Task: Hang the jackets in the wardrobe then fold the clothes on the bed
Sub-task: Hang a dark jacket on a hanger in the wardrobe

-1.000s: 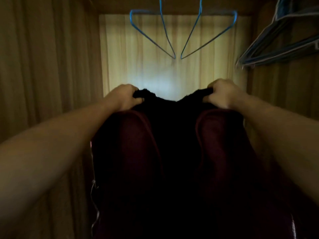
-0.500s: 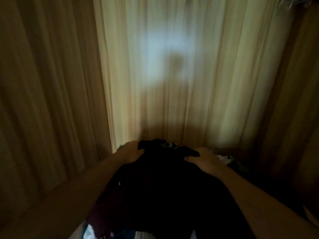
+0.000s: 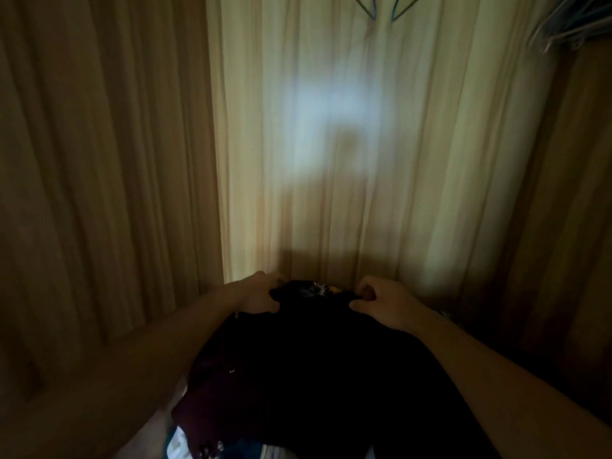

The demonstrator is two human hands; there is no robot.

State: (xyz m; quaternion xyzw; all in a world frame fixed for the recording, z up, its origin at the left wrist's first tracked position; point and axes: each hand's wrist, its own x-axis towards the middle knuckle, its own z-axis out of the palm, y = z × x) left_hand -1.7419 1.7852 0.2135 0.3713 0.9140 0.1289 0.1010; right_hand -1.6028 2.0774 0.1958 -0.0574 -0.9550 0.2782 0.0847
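Observation:
I am looking into a dim wooden wardrobe. A dark jacket point(image 3: 308, 359), black with maroon parts, lies bunched low in the wardrobe in front of me. My left hand point(image 3: 256, 294) grips its upper left edge with curled fingers. My right hand point(image 3: 385, 303) grips its upper right edge, thumb pointing inward. A patterned label or lining point(image 3: 316, 289) shows at the collar between my hands. The tips of two blue wire hangers point(image 3: 384, 8) hang at the top of the view, far above the jacket.
The wardrobe's pale back panel point(image 3: 331, 144) is lit by a bright patch. Wooden side walls point(image 3: 99, 193) close in left and right. A bunch of grey hangers point(image 3: 563, 24) hangs at the top right. White and blue fabric point(image 3: 185, 442) shows under the jacket.
Both hands have lowered the jacket from near the blue hangers down to the wardrobe's bottom. In the last half second the view tilted up slightly; the hangers' tips reappeared.

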